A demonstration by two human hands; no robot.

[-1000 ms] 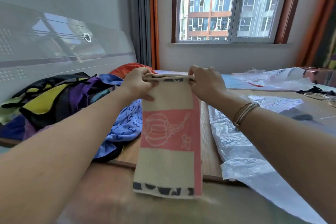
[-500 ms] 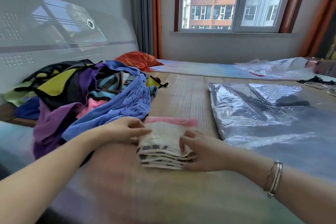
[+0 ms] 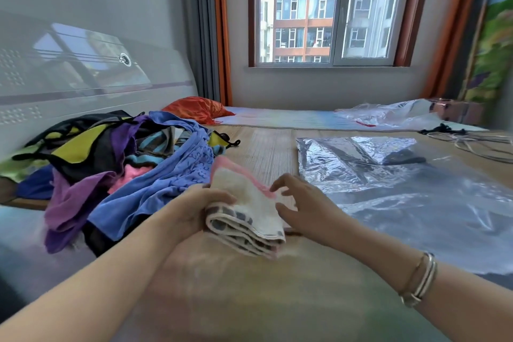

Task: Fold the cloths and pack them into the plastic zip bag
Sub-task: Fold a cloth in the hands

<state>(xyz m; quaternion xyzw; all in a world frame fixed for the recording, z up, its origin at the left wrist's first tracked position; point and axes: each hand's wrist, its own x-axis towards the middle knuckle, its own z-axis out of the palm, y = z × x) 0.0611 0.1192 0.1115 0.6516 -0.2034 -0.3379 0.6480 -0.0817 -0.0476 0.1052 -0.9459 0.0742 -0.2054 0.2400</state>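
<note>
A folded cream towel [image 3: 244, 208] with a pink band and dark checks along its edge is lifted just above the bed mat [image 3: 266, 153], its far end tilted up. My left hand [image 3: 200, 208] grips its left side, thumb on top. My right hand [image 3: 302, 203] is at its right side with fingers spread and relaxed, touching or almost touching the towel. The clear plastic zip bag [image 3: 402, 192] lies flat on the mat to the right; a dark item shows through it. A heap of unfolded cloths [image 3: 116, 164], blue, purple, yellow and black, lies to the left.
An orange cushion [image 3: 200, 108] lies at the back by the curtain. Another crumpled clear bag [image 3: 388, 117] and some cables [image 3: 472, 144] are at the far right. The headboard [image 3: 83, 86] runs along the left side.
One second ago both hands held the towel up, hanging open. It was then laid down and folded into a small stack; now my left hand lifts it while my right hand loosens.
</note>
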